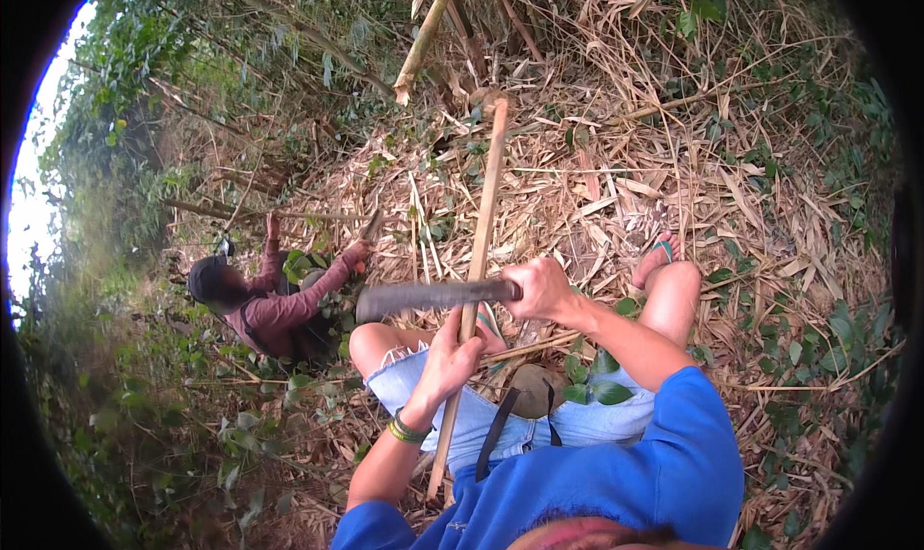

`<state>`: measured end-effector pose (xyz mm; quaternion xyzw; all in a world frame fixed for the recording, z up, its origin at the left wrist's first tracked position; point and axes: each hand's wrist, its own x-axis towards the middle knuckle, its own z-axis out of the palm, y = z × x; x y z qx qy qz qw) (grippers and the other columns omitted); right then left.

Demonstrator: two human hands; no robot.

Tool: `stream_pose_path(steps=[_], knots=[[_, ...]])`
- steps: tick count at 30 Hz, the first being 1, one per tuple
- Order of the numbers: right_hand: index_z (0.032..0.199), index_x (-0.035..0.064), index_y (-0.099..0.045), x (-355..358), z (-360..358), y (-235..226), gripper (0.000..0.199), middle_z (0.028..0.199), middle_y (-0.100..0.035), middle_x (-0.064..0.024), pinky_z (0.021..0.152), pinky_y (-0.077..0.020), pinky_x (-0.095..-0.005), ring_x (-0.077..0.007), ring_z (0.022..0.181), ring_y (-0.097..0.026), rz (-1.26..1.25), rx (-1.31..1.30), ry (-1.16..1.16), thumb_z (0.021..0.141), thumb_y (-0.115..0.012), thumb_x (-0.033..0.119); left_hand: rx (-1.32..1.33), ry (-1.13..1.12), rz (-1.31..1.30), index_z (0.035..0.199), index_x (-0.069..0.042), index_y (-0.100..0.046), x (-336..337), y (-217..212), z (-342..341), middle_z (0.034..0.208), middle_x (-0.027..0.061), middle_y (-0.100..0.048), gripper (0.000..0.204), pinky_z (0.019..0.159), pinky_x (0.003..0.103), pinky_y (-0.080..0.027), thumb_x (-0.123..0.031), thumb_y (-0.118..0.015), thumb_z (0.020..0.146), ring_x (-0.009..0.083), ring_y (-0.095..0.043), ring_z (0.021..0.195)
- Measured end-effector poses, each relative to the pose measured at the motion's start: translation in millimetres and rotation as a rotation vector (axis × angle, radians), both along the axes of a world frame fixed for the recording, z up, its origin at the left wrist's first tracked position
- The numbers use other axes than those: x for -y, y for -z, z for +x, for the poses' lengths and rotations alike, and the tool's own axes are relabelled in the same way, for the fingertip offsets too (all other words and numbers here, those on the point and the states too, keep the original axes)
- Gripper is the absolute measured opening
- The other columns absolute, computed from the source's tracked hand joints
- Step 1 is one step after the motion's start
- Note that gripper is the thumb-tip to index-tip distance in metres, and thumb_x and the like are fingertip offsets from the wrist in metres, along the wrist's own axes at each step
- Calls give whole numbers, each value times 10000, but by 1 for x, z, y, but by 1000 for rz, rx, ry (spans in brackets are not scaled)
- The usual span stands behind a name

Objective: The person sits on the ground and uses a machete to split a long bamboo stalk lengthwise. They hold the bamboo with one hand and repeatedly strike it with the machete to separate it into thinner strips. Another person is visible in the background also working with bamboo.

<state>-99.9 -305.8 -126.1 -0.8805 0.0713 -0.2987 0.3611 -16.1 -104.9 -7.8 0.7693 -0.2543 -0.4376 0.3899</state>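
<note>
two hands are at work, and both are closed on something. the left grip is wrapped around a long, pale bamboo strip, holding it past its middle, on the part nearer the body. the right grip is clenched on the end of what looks like a big, dark knife.

from where i stand, the main thing is how these two cross. the strip runs long, from far out in front back to beside the left hip, with its far end leaning a little to the right. the knife lies sideways over it, its wide end pointing left. they make a shape like a plus sign, and the left grip sits just on the body side of that cross. i cannot tell if the knife touches the strip or hangs just over it. the left grip is the nearer one, since it is right on the strip; the right grip is to the right of it.

dry leaves cover the ground in front. off to the left, well apart, is another person in a dark cap.
</note>
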Motion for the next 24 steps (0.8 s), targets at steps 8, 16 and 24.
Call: stream_pose_path(steps=[8,16,24], knots=[[613,96,-618,66,0,3,236,447,-544,-30,369,-445,-355,-165,365,-532,50,-250,256,827,-634,195,41,63,-143,1586,-79,-310,-55,0,-12,839,-7,-526,772,526,247,-419,-45,-531,848,91,-485,614],[623,97,-606,108,-1,19,226,446,-506,-14,379,-401,-350,-145,366,-472,222,-307,371,828,-640,184,-61,65,15,1597,-78,-294,-104,-36,-30,818,-9,-514,808,552,246,-433,-20,-534,828,91,-491,642],[741,94,-705,37,4,7,62,513,-563,-10,342,-392,-270,-93,387,-470,-99,-88,-78,720,-646,97,-115,46,-64,1573,-77,-319,-98,-14,-21,804,-2,-502,768,520,241,-410,5,-517,835,88,-470,600]])
